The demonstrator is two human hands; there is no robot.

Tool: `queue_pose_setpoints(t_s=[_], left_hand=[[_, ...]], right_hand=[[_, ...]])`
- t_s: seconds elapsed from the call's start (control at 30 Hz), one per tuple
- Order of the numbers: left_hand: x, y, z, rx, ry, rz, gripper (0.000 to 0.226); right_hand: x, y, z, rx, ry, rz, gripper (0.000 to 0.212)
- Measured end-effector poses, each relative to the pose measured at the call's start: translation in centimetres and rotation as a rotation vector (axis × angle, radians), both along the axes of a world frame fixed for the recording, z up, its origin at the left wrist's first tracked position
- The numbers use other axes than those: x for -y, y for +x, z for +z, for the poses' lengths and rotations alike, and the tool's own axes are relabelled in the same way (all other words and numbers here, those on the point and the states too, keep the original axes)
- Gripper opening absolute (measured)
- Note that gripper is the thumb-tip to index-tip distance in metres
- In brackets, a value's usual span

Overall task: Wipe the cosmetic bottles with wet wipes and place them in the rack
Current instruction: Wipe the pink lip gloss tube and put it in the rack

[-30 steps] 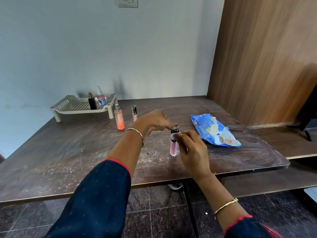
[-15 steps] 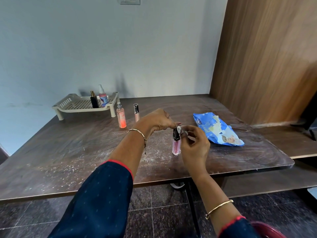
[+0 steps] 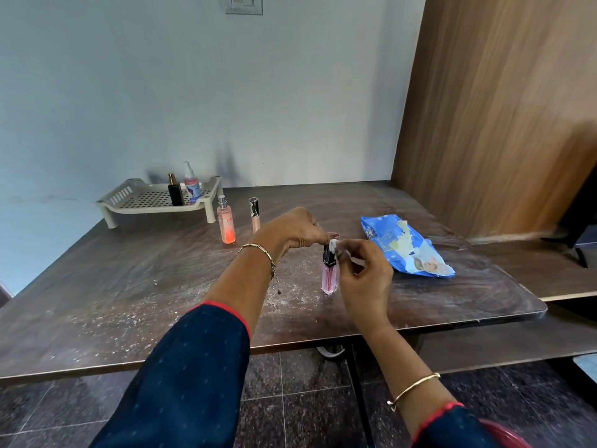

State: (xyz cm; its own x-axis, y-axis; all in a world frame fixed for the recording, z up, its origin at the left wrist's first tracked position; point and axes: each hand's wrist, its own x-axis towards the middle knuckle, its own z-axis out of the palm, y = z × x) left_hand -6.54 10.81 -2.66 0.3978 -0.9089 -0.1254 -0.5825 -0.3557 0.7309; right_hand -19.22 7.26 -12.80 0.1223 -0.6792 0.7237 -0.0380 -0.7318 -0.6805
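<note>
While left fingers (image 3: 319,235) pinch bottle (image 3: 329,279), right fingers (image 3: 357,246) (curled) hold wipe (image 3: 334,247).

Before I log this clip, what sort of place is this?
Likely a plain room in a home or small office: a worn laminate table set against a painted wall, a switch plate on that wall, and dark stone floor tiles.
</note>
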Motion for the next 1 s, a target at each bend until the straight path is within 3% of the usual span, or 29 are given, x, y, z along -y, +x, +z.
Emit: queue_pose_setpoints(t_s=[0.13, 0.33, 0.73, 1.0], left_hand=[[0.1, 0.2, 0.0, 0.017, 0.01, -0.009, 0.031], [0.4, 0.0, 0.1, 0.051, 0.043, 0.004, 0.031], [0.4, 0.0, 0.3, 0.126, 0.058, -0.024, 0.029], [0.5, -0.3, 0.7, 0.131, 0.093, -0.01, 0.025]], right_hand=[[1.0, -1.5, -1.6, -0.265, -0.236, 0.036, 0.016], [1.3, -2.8, -2.9, -0.557, -0.235, 0.072, 0.018], [1.7, -1.5, 0.5, -0.252, -0.308, 0.003, 0.007], [1.3, -2.6, -2.7, -0.64, -0.221, 0.05, 0.01]])
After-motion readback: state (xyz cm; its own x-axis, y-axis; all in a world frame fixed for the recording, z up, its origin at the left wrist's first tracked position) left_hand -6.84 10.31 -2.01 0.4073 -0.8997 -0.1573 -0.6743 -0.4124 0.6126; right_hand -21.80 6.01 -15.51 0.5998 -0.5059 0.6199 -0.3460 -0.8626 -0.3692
